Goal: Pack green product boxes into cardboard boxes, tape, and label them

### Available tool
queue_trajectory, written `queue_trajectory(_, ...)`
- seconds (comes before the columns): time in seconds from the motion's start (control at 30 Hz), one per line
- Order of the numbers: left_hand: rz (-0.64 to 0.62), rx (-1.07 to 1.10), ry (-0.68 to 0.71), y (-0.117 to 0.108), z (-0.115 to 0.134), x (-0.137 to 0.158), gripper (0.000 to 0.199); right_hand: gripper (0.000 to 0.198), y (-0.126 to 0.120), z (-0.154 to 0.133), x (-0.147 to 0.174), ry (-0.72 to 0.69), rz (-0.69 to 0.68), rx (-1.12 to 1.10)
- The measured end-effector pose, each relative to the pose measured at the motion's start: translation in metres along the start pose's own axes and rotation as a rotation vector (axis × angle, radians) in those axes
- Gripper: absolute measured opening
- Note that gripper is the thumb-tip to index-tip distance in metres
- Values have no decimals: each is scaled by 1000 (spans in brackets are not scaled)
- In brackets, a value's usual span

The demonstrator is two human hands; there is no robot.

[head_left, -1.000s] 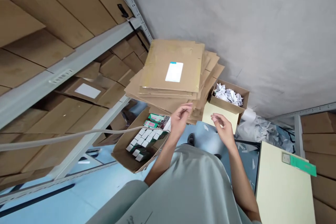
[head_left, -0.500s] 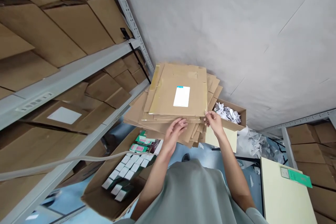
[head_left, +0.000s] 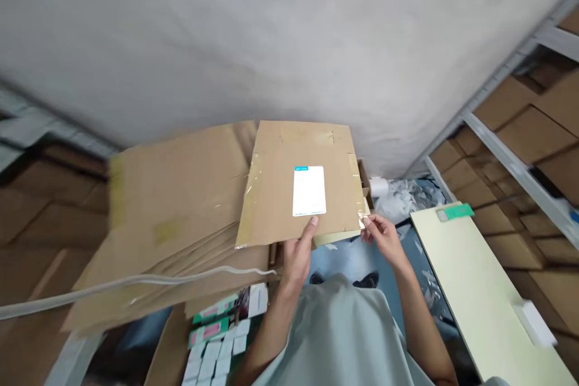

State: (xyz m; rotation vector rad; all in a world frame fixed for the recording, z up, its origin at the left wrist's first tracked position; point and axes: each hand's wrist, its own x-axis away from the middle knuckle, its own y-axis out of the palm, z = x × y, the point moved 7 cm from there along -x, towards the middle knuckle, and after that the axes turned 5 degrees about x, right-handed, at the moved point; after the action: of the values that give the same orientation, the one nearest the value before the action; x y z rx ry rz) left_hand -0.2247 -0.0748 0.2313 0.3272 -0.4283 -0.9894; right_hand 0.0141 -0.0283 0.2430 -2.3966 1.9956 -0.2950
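A flattened cardboard box point(head_left: 275, 187) with a white label point(head_left: 309, 192) and strips of clear tape lies across both of my hands. My left hand point(head_left: 297, 259) grips its near edge, thumb on top just under the label and fingers hidden beneath. At the near right corner my right hand point(head_left: 382, 236) pinches the cardboard by its taped edge. To the left is a stack of flattened cardboard point(head_left: 181, 187), its sheets fanned out toward me.
An open carton point(head_left: 169, 344) with small white and green boxes point(head_left: 221, 350) stands low on the left. On the right is a cream table point(head_left: 470, 277) bearing a green packet point(head_left: 456, 212) and a white box point(head_left: 535, 322). Shelves of cartons point(head_left: 511, 193) flank both sides; a pale hose point(head_left: 136, 280) crosses the left.
The labelled flattened box has come off the stack and into my hands. My view has turned right, so the stack now sits to the left and more of the cream table shows.
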Motion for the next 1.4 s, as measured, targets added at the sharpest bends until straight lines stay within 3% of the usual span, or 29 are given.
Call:
queue_trajectory(0.2,-403,-389,-11,136,-58,14,65,62,-172,57,73,91,489,5)
queue_trajectory(0.4,-628,-615,36,261,-137,34,66,57,-341,97,182,109,995,-1)
queue_trajectory(0.5,-693,-633,61,316,-179,50,66,58,-402,119,234,129,1203,-14)
queue_trajectory(0.6,-843,-663,61,368,-219,81,66,62,-444,147,277,178,1328,-31)
queue_trajectory(0.73,-1082,-761,-7,415,-265,124,71,85,-476,191,315,265,1412,-100)
queue_trajectory(0.9,-1224,-774,-219,443,-312,134,74,98,-490,240,327,384,1456,-246)
queue_trajectory(1.03,-1319,-730,-369,465,-353,131,71,70,-491,245,316,378,1462,-285)
queue_trajectory(1.17,-1388,-669,-360,491,-392,130,64,42,-486,236,314,416,1535,-280)
queue_trajectory(1.4,-1476,-655,-416,504,-461,126,63,38,-459,247,311,547,1647,-272)
